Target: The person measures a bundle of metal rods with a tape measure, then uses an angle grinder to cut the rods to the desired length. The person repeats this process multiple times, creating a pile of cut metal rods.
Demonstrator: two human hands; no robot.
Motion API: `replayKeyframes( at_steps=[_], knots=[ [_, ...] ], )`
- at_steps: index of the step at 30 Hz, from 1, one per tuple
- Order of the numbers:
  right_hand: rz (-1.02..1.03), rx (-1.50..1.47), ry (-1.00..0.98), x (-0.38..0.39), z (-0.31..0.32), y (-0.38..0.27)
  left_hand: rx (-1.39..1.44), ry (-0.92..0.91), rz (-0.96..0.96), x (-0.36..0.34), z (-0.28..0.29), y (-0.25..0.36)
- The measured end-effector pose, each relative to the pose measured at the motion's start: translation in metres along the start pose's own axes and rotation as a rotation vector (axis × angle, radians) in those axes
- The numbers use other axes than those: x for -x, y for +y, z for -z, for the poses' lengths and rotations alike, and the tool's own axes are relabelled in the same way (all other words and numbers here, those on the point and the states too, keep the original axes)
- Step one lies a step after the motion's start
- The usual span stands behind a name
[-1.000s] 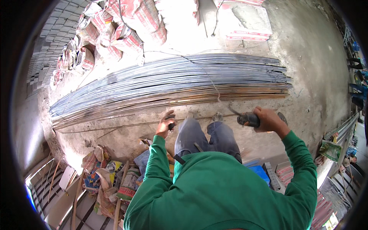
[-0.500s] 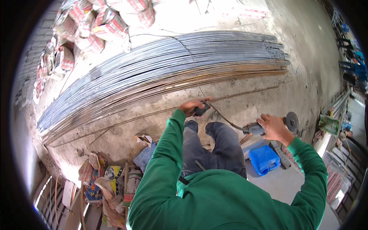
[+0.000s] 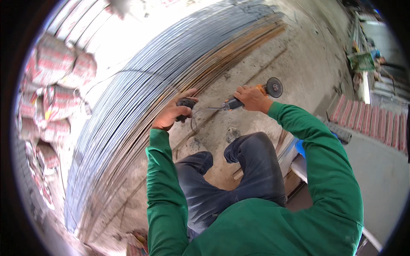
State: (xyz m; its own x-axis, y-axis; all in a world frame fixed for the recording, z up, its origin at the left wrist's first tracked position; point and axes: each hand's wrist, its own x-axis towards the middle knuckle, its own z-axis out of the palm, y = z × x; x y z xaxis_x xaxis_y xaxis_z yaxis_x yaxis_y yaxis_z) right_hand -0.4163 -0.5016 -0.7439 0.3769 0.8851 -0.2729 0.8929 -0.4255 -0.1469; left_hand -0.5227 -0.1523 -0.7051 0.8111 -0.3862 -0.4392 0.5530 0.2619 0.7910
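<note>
While the left hand point(image 3: 175, 111) curls its fingers round a small, black, blocky piece point(image 3: 186, 103), just above the rods, a loose grip could drop it among them. Between the hands, a thin grey cord point(image 3: 209, 109) sags in a loop; that slack could snag on a knee or boot, jerking whatever it's tied to. And on the right, the right hand point(image 3: 253, 99) has its fingers wrapped over a grey-and-orange angle grinder point(image 3: 233, 103), held in front of the knees, its dark round disc point(image 3: 274, 87) bare towards us! Spinning or not, I can't tell; if powered, a twisting wrist could swing that edge into the sleeve.

Now the room: red-and-white printed sacks point(image 3: 53, 64) heaped far left, then long steel rods point(image 3: 141, 94), bluish and rusty, fanning across dusty grey concrete floor point(image 3: 299, 64), and a red-and-white striped stack point(image 3: 369, 119) at the right, beside a pale flat board point(image 3: 376, 170).
</note>
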Motion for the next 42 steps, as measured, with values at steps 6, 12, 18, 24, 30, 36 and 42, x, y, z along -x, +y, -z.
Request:
replayKeyframes(
  at_steps=[6,12,18,24,30,36,42],
  knots=[
    [-0.171,0.048,-0.004,0.063,-0.158,0.040,-0.165,-0.035,0.197,-0.128,0.011,-0.054],
    [-0.282,0.058,-0.039,0.122,-0.282,0.081,-0.516,-0.106,0.341,-0.221,0.021,-0.075],
    [-0.338,0.067,-0.017,0.161,-0.356,0.097,-0.697,-0.063,0.278,-0.249,0.029,-0.088],
    [-0.357,0.098,-0.078,0.169,-0.353,0.072,-0.721,0.066,0.341,-0.193,0.056,-0.088],
    [-0.310,0.064,0.021,0.185,-0.351,0.057,-0.481,0.260,0.229,-0.102,0.124,-0.101],
    [-0.368,0.002,-0.052,0.185,-0.352,0.046,-0.269,0.464,-0.027,0.007,0.132,-0.116],
    [-0.344,-0.103,-0.163,0.187,-0.349,0.044,-0.243,0.453,-0.208,0.049,0.098,-0.108]
  ],
)
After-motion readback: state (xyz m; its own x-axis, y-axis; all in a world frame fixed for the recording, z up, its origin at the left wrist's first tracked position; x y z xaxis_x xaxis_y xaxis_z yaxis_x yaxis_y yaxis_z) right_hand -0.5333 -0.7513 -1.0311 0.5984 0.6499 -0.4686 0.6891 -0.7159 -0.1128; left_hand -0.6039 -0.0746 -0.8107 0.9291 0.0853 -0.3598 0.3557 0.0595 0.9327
